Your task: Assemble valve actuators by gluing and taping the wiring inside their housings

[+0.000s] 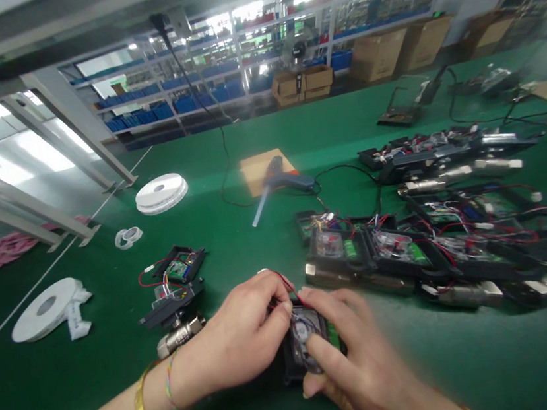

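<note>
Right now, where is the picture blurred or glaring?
Head view: the right hand is blurred along its outer edge, the left hand sharper. Head view: white glare on the floor at left and around the shelves; the upper right corner looks smeared.

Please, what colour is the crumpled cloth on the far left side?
Pink; the cloth shows in the head view.

No legible txt, print on tape roll [27, 323] blurry, metal fitting [180, 336] marks unclr
</note>
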Demonstrator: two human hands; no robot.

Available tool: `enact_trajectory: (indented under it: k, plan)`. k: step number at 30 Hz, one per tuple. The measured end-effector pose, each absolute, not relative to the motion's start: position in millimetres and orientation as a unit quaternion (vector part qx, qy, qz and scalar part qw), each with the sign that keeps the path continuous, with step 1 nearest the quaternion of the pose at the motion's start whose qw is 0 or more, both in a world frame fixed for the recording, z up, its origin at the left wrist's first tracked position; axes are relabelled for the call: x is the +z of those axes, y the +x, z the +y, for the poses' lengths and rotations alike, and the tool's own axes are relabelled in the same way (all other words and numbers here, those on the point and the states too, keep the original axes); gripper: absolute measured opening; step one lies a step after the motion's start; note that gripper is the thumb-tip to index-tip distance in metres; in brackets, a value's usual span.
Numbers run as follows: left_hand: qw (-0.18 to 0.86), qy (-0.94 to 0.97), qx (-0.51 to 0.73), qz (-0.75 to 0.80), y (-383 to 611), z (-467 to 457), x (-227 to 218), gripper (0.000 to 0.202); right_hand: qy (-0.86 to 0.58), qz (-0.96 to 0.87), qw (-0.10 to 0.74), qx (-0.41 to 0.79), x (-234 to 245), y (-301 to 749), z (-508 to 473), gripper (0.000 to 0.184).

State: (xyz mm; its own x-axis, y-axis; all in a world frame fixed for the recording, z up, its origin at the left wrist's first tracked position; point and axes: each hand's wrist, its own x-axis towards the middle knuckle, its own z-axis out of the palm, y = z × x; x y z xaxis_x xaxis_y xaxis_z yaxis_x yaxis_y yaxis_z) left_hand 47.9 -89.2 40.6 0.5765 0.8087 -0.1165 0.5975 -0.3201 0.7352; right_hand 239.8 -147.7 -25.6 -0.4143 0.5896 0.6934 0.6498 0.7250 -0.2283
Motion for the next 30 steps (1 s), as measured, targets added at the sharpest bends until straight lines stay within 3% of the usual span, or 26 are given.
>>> enact_trajectory:
  k: [4,11,17,20,25,30]
  plan:
    - [0.366,0.807,0.125,0.447,48.7,-85.2,42.0,0.018,-0.387,-0.838,0.383,-0.04,-28.5,238.6,-149.3,0.009]
    - [0.342,0.849,0.15,0.373,42.8,-92.1,35.2,0.017,-0.406,-0.808,0.418,-0.086,-44.2,230.1,-153.2,0.015]
    - [0.213,0.88,0.19,0.381,40.3,-95.5,16.3,0.017,-0.41,-0.799,0.434,-0.069,-46.7,234.6,-151.0,0.019]
    - [0.21,0.866,0.197,0.408,39.5,-95.4,12.6,0.018,-0.4,-0.818,0.41,-0.059,-47.3,235.7,-150.4,0.017]
    - [0.201,0.884,0.158,0.39,39.8,-92.8,25.1,0.012,-0.413,-0.787,0.455,-0.054,-56.4,228.2,-152.6,0.022]
    - [0.2,0.898,0.17,0.353,37.9,-92.0,30.3,0.012,-0.396,-0.804,0.438,-0.073,-48.2,234.8,-149.5,0.012]
